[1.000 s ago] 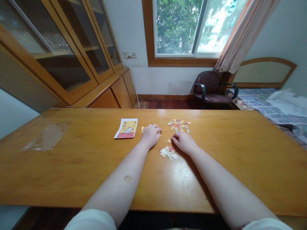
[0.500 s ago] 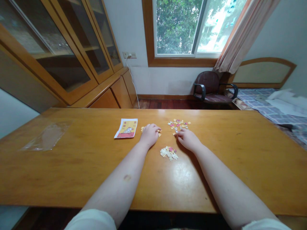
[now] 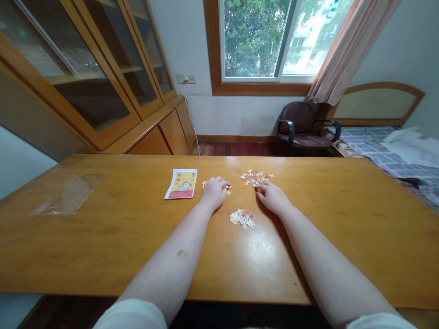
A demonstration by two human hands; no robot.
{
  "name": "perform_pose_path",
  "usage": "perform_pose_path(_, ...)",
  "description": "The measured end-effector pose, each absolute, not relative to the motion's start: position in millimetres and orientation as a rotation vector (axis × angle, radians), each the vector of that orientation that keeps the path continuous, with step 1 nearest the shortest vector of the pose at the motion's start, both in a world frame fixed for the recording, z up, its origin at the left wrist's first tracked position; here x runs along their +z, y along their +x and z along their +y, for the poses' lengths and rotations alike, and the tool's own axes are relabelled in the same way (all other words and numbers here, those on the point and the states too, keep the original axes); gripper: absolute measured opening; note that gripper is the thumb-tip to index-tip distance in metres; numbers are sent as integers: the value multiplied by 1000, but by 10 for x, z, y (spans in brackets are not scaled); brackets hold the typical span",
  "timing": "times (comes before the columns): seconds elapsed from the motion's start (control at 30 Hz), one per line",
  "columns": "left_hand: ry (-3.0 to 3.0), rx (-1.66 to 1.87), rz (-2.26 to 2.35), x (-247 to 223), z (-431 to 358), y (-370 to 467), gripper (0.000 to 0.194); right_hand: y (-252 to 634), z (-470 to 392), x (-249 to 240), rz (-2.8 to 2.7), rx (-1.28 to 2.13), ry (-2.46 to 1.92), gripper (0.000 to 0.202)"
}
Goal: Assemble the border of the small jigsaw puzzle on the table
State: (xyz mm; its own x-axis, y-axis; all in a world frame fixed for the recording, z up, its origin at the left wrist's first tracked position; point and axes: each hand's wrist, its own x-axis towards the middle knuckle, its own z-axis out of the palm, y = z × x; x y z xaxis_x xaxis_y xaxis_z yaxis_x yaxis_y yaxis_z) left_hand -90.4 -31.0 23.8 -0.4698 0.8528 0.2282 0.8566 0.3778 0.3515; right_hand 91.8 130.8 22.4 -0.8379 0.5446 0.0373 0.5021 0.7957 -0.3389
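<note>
Resting over a few yellow puzzle pieces (image 3: 228, 193) near the middle of the tabletop's far edge, the left hand (image 3: 213, 192) curls loosely, while the right hand (image 3: 270, 196), fingers bent, touches the near side of the spread-out puzzle pieces (image 3: 254, 177); whether either grips one cannot be told. A mostly pale pile of pieces (image 3: 242, 219) lies nearer the tabletop's centre. Left of the hands sits the picture card (image 3: 181, 183), and toward the tabletop's far left corner, a clear plastic bag (image 3: 70, 194).

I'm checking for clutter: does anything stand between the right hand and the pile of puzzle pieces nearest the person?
Nothing visible does; only tabletop shows between the right hand and the near pile. The far spread of pieces and the left hand lie off that line.
</note>
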Motion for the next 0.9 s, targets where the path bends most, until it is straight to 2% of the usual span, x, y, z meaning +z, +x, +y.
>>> perform_pose_path(0.27,-1621,-698,-2593,255,-308,-891,32,929,1190,267,-2891,932,-271,19)
perform_pose_path(0.37,-1624,-712,-2599,271,-305,-879,32,929,1096,311,-2933,1045,-196,17)
perform_pose_path(0.47,-1624,-726,-2606,274,-303,-875,32,929,1029,341,-2981,1055,-210,21)
perform_pose_path(0.9,-1640,-732,-2585,240,-300,-885,33,905,984,313,-3003,951,-259,17)
